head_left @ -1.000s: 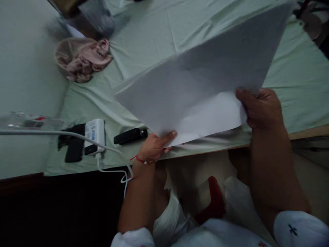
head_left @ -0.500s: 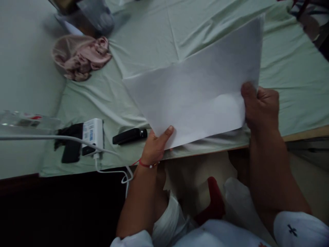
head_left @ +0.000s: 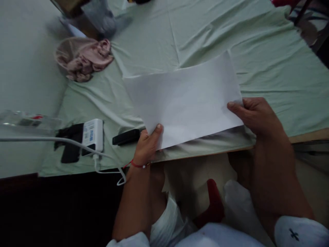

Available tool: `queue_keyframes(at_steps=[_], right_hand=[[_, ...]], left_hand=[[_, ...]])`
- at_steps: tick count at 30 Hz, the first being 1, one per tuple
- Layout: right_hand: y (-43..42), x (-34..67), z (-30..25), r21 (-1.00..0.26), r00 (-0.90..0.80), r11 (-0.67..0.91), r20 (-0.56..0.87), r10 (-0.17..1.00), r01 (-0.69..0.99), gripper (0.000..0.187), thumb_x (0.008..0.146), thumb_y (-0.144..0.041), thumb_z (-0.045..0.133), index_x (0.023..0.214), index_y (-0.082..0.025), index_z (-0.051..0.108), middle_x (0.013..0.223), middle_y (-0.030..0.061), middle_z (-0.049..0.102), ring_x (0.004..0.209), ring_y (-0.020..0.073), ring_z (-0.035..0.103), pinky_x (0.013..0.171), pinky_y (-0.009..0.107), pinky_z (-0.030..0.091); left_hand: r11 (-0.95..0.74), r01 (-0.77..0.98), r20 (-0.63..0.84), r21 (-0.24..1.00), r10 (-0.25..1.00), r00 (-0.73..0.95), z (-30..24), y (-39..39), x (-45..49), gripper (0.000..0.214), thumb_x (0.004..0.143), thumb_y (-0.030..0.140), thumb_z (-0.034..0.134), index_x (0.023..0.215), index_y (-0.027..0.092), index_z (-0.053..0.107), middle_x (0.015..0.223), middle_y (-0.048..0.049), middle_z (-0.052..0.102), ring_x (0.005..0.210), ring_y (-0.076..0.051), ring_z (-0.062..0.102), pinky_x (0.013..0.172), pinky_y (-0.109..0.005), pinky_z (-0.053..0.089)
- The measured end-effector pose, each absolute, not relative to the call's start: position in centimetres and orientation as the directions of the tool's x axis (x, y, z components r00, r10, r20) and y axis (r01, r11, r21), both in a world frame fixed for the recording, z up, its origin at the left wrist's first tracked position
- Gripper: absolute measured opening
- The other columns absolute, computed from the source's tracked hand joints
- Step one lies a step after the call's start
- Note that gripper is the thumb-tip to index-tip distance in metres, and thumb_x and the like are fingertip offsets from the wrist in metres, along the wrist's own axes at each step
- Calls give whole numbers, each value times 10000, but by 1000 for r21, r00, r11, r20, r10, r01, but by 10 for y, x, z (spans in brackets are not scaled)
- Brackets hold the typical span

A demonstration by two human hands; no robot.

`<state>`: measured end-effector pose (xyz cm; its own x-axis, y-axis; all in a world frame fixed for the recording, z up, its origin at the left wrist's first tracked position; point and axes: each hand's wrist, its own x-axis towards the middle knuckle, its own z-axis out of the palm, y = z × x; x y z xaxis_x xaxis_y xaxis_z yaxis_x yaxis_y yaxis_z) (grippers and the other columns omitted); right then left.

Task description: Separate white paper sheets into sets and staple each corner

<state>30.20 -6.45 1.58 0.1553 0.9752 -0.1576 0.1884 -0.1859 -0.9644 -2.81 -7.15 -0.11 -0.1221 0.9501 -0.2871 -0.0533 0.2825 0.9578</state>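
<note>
A blank white sheet of paper (head_left: 190,103) is held above the table's near edge, its far edge slightly curved. My left hand (head_left: 147,145) pinches the near left corner, thumb on top and fingers underneath. On the right side of the paper, my right hand (head_left: 253,113) grips the edge with its thumb on top; the other fingers are mostly hidden below. Just left of my left hand lies a black oblong object (head_left: 125,137), its right end covered by that hand. Whether there is more than one sheet I cannot tell.
A pale green cloth (head_left: 205,41) with wrinkles covers the table. At the left are a white box-shaped device (head_left: 95,135) with a white cable (head_left: 64,140), dark items beside it, and a crumpled pink cloth (head_left: 88,58). A grey plastic bag (head_left: 100,19) stands at the back left.
The paper's right side has come down and lies flatter, facing up more. My right hand has turned and moved slightly down; my left hand has shifted a little left.
</note>
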Motion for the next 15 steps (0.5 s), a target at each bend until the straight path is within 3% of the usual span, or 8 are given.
queue_keyframes(at_steps=[5,9,13,15], right_hand=[[-69,301,23,-974,181,-226,-225,958,-14,256,775,-416,862,774,-176,774,718,8,700,590,94,537,540,220,418],[-71,313,23,-935,58,-351,-349,935,44,413,626,-512,959,766,-165,785,769,39,741,648,119,607,594,221,486],[-70,315,23,-875,8,-418,-429,903,245,440,766,-553,861,641,-162,702,587,10,617,520,90,506,469,199,391],[-70,309,25,-876,38,-409,-414,910,255,464,843,-493,810,568,-172,619,519,-13,521,466,72,429,415,193,324]], left_hand=[[289,-81,-295,954,952,-84,5,-74,-22,370,756,492,884,836,214,652,517,71,516,322,-81,396,235,-206,281],[257,-78,-262,963,963,-58,6,-77,-21,414,752,543,881,871,225,644,527,82,514,326,-77,393,234,-200,286],[252,-74,-256,965,965,-52,3,-77,-23,437,753,548,886,867,216,625,523,82,522,318,-78,412,235,-201,291],[263,-94,-270,960,960,-71,3,-75,-22,411,773,527,874,874,217,624,524,83,523,318,-80,417,238,-201,290]])
